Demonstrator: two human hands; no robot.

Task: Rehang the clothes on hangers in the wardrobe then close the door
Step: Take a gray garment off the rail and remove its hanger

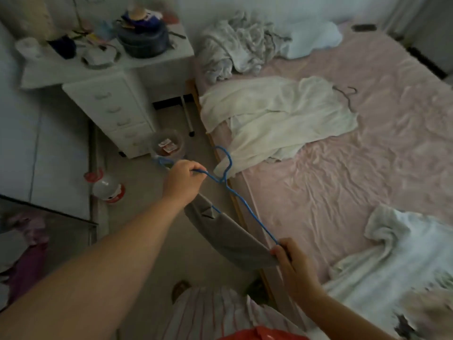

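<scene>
Both grips on blue hanger [241, 197], grey garment [232, 239].

Our single head view, looking forward and steeply down, close over the hands [182, 181], bed [367, 168] filling the right, drawer unit [115, 111] left of the bed, floor nearer us.

The room is dim and flat, with a grey-blue cast and no hard shadows; the light seems to come softly from the upper right, though its source is out of view. The pink bed [343, 173] catches the most light. Wide-angle bending curves the edges, stretching the forearm at lower left. The clutter on the white table [152, 62] is soft and smeared, and the lower right corner is blurred.
</scene>
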